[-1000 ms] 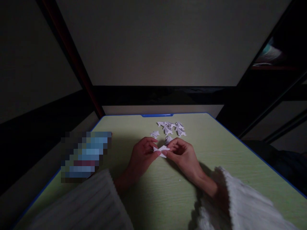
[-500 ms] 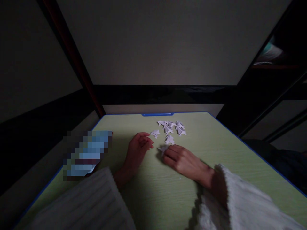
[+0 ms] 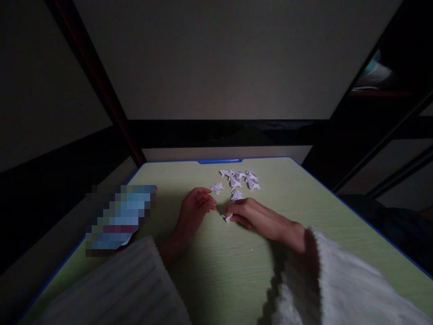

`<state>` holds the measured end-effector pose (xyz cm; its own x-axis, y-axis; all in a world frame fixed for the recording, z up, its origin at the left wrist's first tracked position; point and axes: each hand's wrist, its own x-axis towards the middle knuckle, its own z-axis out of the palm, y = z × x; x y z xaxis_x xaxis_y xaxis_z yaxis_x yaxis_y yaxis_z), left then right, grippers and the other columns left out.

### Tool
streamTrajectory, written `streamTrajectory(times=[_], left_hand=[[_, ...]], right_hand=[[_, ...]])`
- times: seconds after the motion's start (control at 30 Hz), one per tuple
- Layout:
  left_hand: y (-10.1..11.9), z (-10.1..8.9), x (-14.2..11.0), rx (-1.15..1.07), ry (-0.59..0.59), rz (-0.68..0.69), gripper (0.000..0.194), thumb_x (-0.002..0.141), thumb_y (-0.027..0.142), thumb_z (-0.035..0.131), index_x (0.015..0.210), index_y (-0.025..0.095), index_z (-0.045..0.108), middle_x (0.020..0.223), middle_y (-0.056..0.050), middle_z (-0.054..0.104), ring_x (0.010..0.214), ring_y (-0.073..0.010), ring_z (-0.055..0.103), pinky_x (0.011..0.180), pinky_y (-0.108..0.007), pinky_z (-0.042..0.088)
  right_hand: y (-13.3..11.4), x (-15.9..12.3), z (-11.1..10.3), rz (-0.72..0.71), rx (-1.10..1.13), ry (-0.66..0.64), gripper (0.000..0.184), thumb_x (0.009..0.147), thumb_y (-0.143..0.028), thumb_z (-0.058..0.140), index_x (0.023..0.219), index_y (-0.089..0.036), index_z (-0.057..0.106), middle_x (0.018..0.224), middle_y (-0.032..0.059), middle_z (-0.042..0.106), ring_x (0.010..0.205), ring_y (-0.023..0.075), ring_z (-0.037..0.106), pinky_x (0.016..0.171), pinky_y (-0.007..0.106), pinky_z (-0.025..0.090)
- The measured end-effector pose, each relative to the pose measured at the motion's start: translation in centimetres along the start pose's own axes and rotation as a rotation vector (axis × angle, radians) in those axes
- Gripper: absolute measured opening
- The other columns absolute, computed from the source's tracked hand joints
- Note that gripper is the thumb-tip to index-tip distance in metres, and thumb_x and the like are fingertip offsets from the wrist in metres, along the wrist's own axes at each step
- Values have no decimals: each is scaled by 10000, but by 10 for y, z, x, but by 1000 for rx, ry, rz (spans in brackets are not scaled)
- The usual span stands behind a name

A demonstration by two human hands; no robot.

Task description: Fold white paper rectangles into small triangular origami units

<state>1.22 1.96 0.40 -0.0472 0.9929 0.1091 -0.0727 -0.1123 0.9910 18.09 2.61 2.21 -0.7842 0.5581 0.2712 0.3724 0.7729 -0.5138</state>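
Note:
My right hand (image 3: 259, 219) pinches a small folded white paper frog (image 3: 227, 218) over the light green tabletop (image 3: 216, 275); the fingers hide part of it. To its left, my left hand (image 3: 195, 210) rests with fingers loosely curled and apart, nothing between them. Just beyond the left fingertips lies another paper frog (image 3: 217, 188). A single frog (image 3: 237, 195) sits right behind my right fingers. Farther back, several more white paper frogs (image 3: 236, 181) lie close together, some touching.
A pixelated, phone-like flat object (image 3: 125, 219) lies at the table's left side. A blue rim with a raised blue strip (image 3: 220, 161) edges the far side. Behind stands a pale panel (image 3: 216, 63); a dark shelf (image 3: 382, 93) is at the right.
My right hand has shifted its grip on the paper frog, the knuckles rising and the frog turning and lowering slightly. The left hand stays nearly still. The whole view has shifted slightly.

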Motion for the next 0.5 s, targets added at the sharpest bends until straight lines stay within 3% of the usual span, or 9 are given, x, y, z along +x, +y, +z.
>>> streamTrajectory(times=[0.17, 0.3, 0.37, 0.5], left_hand=[[0, 2, -4, 218, -77, 77, 120, 591, 93, 528, 689, 152, 491, 614, 18, 545, 567, -100, 521, 550, -213, 406], [0, 3, -11, 552, -215, 365, 110, 617, 60, 496, 584, 162, 522, 668, -12, 540, 629, -121, 517, 564, -217, 394], [-1, 4, -14, 660, -291, 442, 127, 637, 62, 495, 589, 167, 549, 667, -15, 545, 648, -128, 519, 603, -227, 394], [-3, 6, -14, 749, -326, 432, 134, 651, 79, 500, 596, 176, 575, 657, -16, 567, 645, -138, 522, 623, -240, 391]], right_hand=[[12, 3, 1, -60, -8, -62, 191, 817, -143, 392, 791, -129, 581, 732, 43, 578, 693, 120, 520, 639, 234, 393], [14, 5, 0, -60, 12, -7, 157, 789, -188, 468, 762, -133, 613, 772, 55, 562, 761, 131, 518, 693, 248, 403], [14, 5, 0, -43, 21, 10, 122, 769, -186, 501, 749, -138, 611, 770, 48, 551, 763, 131, 515, 691, 244, 403], [12, 6, -1, 70, 90, 40, 79, 731, -173, 550, 802, -140, 536, 703, 16, 537, 644, 113, 512, 570, 219, 401]])
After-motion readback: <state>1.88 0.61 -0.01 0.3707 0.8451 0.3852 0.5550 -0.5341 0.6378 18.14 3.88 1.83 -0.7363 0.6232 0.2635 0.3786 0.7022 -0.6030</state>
